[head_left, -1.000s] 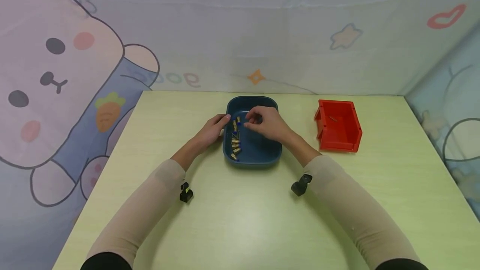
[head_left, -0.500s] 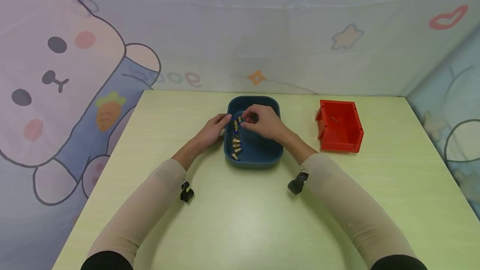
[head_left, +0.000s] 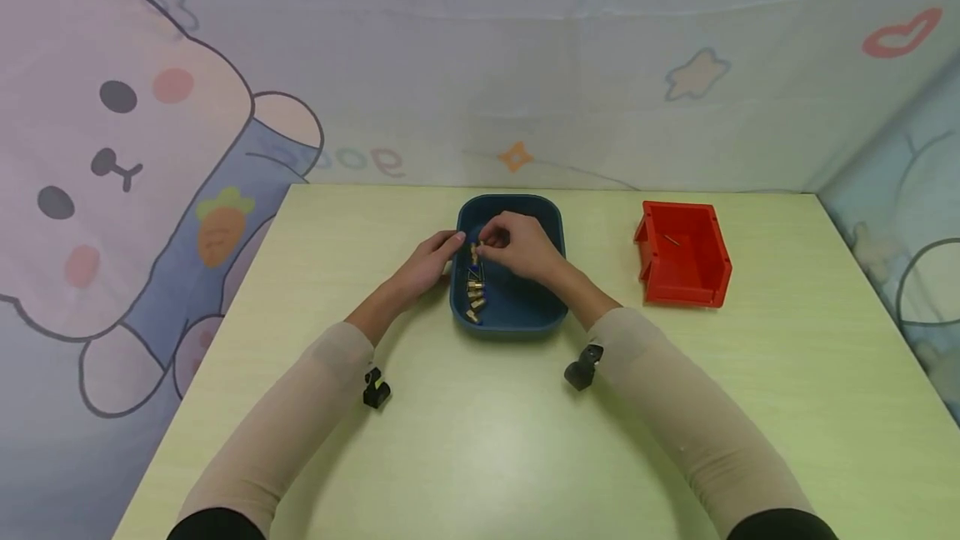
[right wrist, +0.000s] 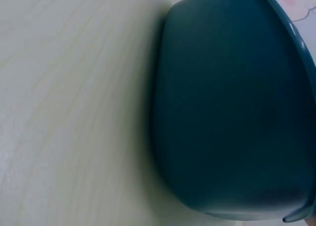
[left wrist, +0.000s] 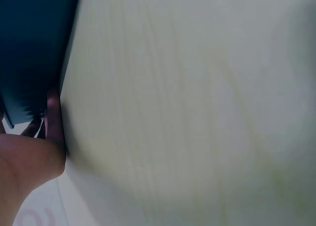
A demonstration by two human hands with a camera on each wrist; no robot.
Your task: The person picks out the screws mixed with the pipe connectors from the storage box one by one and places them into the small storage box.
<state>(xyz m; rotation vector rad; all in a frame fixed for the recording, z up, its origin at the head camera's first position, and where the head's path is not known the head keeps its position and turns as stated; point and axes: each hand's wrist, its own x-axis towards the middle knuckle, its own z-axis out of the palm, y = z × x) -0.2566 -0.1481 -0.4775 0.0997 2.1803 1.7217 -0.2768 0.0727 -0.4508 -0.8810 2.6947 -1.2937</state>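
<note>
A dark blue tray with a raised rim sits on the table, several small brass-coloured pieces, some with blue ends, lying along its left side. My left hand holds the tray's left rim, thumb on top and fingers against the outside wall, which the left wrist view also shows. Inside the tray, my right hand has its thumb and index finger closed around a small brass-coloured piece near the upper left; the fingertips partly cover it. The right wrist view is filled mostly by the tray's outer wall.
To the right of the tray stands a red open-front bin with one thin metal pin in it. A printed cloth hangs behind the table's back edge. Black wrist cameras hang below both cuffs.
My right hand has moved left inside the tray, and its fingertips have come down onto a brass-coloured piece. The left hand stays on the rim.
</note>
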